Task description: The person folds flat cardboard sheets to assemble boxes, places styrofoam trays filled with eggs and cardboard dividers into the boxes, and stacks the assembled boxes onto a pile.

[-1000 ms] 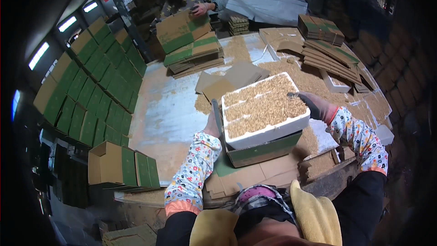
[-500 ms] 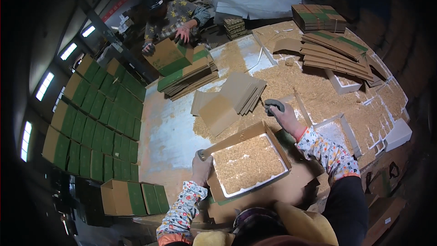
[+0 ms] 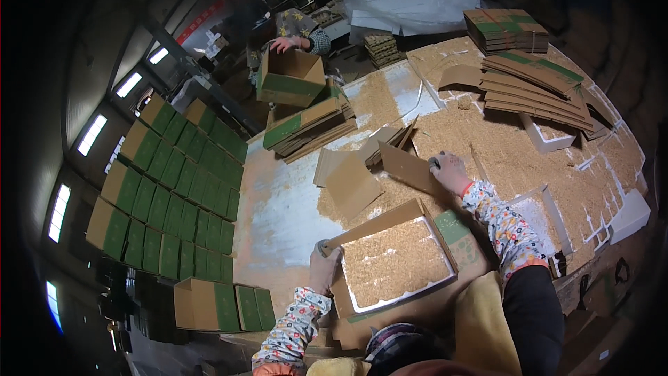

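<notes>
An open cardboard box [image 3: 339,301] sits tilted in front of me. Inside it lies a white foam tray [image 3: 385,302] filled level with tan, sawdust-like shavings [image 3: 396,264]. My left hand [image 3: 325,267], in a grey-tipped glove, is closed on the box's left rim. Beyond the box's far right corner, my right hand [image 3: 451,173] pinches the right end of a flat cardboard sheet [image 3: 409,167]. That sheet stands partly raised off a loose pile of brown cardboard sheets [image 3: 353,184]. The right fingertips are partly hidden behind its edge.
Shavings cover much of the table [image 3: 275,216]. Flattened cartons [image 3: 536,94] and a white foam box [image 3: 550,138] lie at the right. Green-and-brown boxes [image 3: 163,202] are stacked at left. Across the table a co-worker's hand [image 3: 289,44] holds an open carton [image 3: 291,87].
My right hand has closed on a cardboard sheet and pulled it up and rightward off the pile. The co-worker's carton now stands open. The whole view has shifted slightly.
</notes>
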{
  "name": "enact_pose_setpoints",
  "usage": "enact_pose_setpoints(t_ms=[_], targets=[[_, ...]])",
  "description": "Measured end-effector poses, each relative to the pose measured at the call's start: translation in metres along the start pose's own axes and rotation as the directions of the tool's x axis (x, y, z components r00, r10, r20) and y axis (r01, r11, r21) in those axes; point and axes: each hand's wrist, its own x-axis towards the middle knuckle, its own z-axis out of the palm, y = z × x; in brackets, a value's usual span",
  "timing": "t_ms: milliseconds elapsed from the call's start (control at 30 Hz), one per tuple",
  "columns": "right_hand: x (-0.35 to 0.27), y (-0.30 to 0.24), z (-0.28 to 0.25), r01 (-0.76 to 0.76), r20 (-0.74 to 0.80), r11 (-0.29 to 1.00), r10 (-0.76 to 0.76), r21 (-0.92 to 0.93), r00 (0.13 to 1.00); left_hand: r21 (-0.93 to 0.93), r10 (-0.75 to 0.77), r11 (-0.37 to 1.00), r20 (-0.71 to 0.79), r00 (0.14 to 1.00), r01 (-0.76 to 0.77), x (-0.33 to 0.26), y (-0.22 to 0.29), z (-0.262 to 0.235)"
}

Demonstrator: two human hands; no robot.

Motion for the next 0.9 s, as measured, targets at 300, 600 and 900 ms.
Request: enact_pose_setpoints(t_ms=[300,600,900], targets=[[-0.180,-0.127,-0.055,0.768,0.800,0.632,-0.511,0.102,0.315,0.388,0.655,0.627,0.207,0.727,-0.675,-0.050,0.069,-0.024],[-0.173,-0.145,-0.027,0.423,0.686,0.888,-0.194,-0.182,0.701,0.637,-0.159,0.479,0.740,0.653,-0.605,-0.049,0.055,0.042],[-0.106,-0.050,-0.059,0.055,0.265,0.904,-0.182,0.423,0.947,0.527,-0.047,0.513,0.806,0.591,-0.677,-0.064,0.008,0.045]])
